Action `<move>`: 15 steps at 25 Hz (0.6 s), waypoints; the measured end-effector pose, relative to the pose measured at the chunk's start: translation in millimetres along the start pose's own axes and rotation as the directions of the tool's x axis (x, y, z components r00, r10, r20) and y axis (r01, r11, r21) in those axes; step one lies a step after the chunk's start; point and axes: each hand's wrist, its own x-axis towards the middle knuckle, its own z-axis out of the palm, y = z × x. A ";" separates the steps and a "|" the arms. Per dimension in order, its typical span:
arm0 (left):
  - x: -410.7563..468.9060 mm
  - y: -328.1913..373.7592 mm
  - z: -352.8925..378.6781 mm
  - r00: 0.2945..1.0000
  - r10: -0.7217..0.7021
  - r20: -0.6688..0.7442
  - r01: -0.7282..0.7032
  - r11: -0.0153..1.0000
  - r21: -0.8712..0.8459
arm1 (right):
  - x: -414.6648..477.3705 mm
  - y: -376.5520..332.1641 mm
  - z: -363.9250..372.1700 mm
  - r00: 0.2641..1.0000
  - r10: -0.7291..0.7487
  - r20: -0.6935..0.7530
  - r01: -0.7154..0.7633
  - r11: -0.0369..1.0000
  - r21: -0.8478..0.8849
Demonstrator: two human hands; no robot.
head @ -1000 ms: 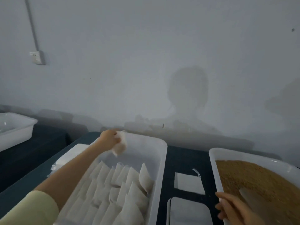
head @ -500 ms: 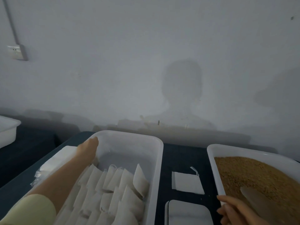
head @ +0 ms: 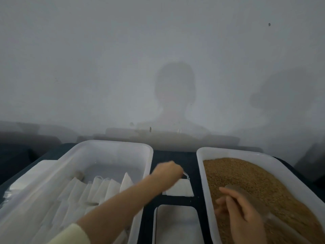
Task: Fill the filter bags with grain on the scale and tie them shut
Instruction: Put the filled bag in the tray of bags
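An empty white filter bag point(head: 181, 190) lies flat on the dark table between two bins. My left hand point(head: 167, 170) reaches over its far left corner by the drawstring point(head: 186, 175); it is blurred and its fingers are hidden. My right hand point(head: 242, 213) is inside the grain bin point(head: 200, 155), curled around a translucent scoop point(head: 246, 191) that lies on the brown grain point(head: 246, 173). The white scale point(head: 175, 224) sits just in front of the bag with nothing on it.
A white bin point(head: 112, 143) at the left holds several filled bags point(head: 105, 189) standing in rows. A stack of flat white bags point(head: 33, 175) lies left of that bin. A grey wall rises directly behind the table.
My left hand left the back of the left bin and swung right to the empty bag. My right hand moved from the grain bin's rim onto the scoop.
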 end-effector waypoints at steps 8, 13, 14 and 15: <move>65.1 46.5 56.4 0.906 -0.094 0.412 0.089 0.996 0.033 | 8.8 9.3 -13.2 0.995 0.094 -0.031 -0.090 0.991 0.103; 52.6 38.2 65.0 0.964 -0.054 0.260 0.064 0.997 -0.032 | 4.9 9.7 -12.6 0.999 0.035 -0.019 -0.033 0.994 0.105; 48.6 37.1 64.1 0.973 -0.059 0.225 0.073 0.996 -0.055 | 4.9 10.2 -12.5 0.999 0.032 -0.022 -0.029 0.994 0.105; 46.4 38.0 62.4 0.975 -0.065 0.211 0.078 0.996 -0.053 | 5.2 10.6 -12.6 0.999 0.036 -0.027 -0.033 0.994 0.107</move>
